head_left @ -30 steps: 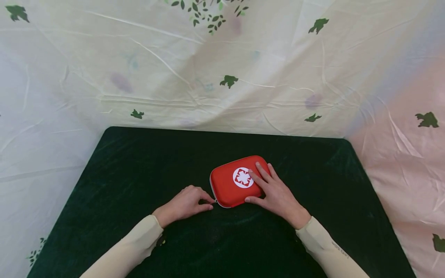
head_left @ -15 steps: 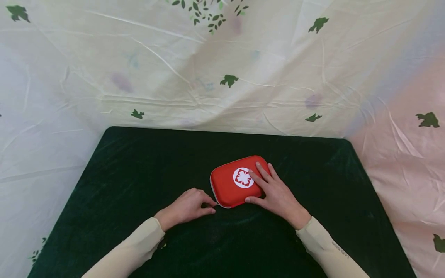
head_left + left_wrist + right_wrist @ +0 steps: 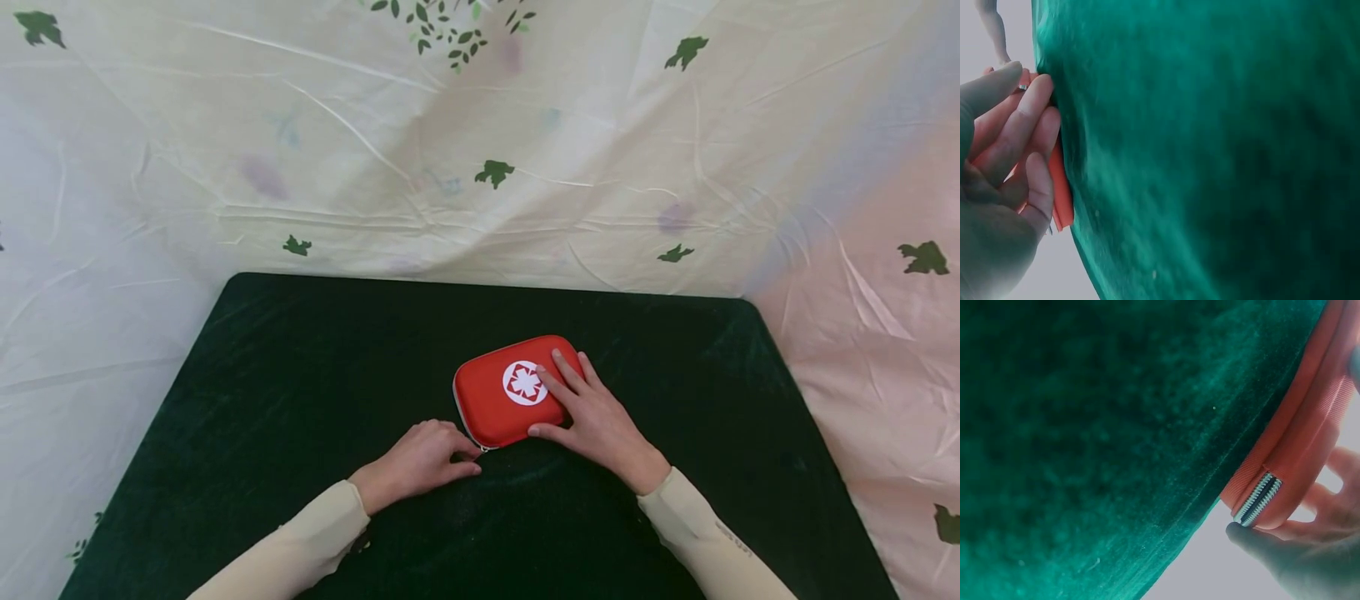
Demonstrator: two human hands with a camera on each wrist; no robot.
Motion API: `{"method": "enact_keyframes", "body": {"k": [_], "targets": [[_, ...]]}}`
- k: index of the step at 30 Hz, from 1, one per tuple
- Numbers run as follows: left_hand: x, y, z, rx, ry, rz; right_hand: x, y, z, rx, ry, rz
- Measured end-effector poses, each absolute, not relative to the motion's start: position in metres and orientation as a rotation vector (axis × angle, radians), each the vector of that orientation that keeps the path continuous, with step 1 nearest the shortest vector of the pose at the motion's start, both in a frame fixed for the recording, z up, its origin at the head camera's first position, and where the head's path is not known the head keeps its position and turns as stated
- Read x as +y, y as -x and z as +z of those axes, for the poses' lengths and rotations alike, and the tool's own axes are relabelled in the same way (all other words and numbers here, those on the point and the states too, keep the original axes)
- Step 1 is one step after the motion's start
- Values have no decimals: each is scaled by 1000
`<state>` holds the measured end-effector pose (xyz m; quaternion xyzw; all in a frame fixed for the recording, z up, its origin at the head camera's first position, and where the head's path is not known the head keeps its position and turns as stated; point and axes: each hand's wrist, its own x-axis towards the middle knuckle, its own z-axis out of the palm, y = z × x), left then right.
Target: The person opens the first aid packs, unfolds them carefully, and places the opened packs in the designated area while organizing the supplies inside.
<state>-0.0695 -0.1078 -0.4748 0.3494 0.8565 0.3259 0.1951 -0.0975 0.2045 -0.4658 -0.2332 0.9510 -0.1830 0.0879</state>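
Observation:
A red zip case (image 3: 487, 396) with a white cross emblem lies flat and slightly turned on the dark green table. At its near left corner, my left hand (image 3: 420, 462) pinches the small metal zipper pull (image 3: 486, 449). My right hand (image 3: 603, 429) rests on the right part of the lid, fingers spread over the top and thumb at the near edge. In the right wrist view, silvery zipper teeth (image 3: 1259, 500) show on the case's side, beside the left hand's thumb. The left wrist view shows the case's red side (image 3: 1061, 187) behind the left hand's fingers; much of it is hidden.
Green velvety cloth (image 3: 322, 358) covers the table, which has rounded far corners. Pale curtains (image 3: 360, 150) with leaf prints hang behind it and on both sides.
My left hand has moved right and slightly nearer, carrying the zipper pull around the case's near left corner. The right hand and the case have stayed in place.

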Motion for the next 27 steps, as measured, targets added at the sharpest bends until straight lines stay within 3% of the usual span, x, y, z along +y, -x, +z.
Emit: {"method": "enact_keyframes", "body": {"k": [27], "targets": [[-95,62,-466,2459,-935,866,203,97,-465,2852,705,-546]]}}
